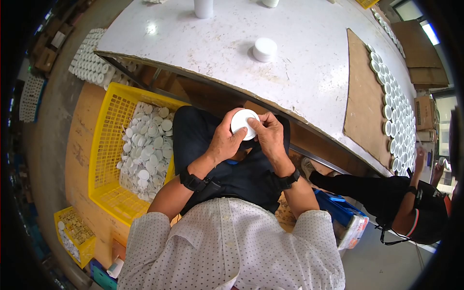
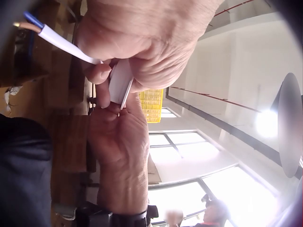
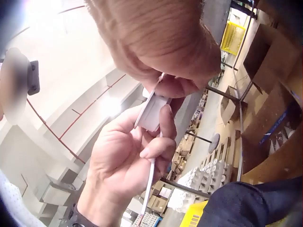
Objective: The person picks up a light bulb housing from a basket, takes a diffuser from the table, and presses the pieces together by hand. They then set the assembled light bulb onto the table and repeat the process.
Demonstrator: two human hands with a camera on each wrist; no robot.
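Note:
A white round lamp-like disc (image 1: 240, 119) with a shallow rim is held in front of my lap, just below the table edge. My left hand (image 1: 223, 141) grips its left side, the thumb on the flat face. My right hand (image 1: 271, 137) pinches the right side, its thumb pressing on the face too. From the disc's back runs a white cable (image 2: 65, 45), which passes between my left fingers in the right wrist view. Blue and brown wires (image 2: 34, 21) stick out of the cable's end. Fingers hide part of the back.
A stack of white discs (image 1: 265, 50) stands on the white table (image 1: 309, 67), near a white cylinder (image 1: 204, 8). To my left, a yellow crate (image 1: 99, 179) holds many white discs with cables. Rows of white cups (image 1: 394, 116) line a cardboard sheet (image 1: 360, 92). Another person (image 1: 415, 212) is at right.

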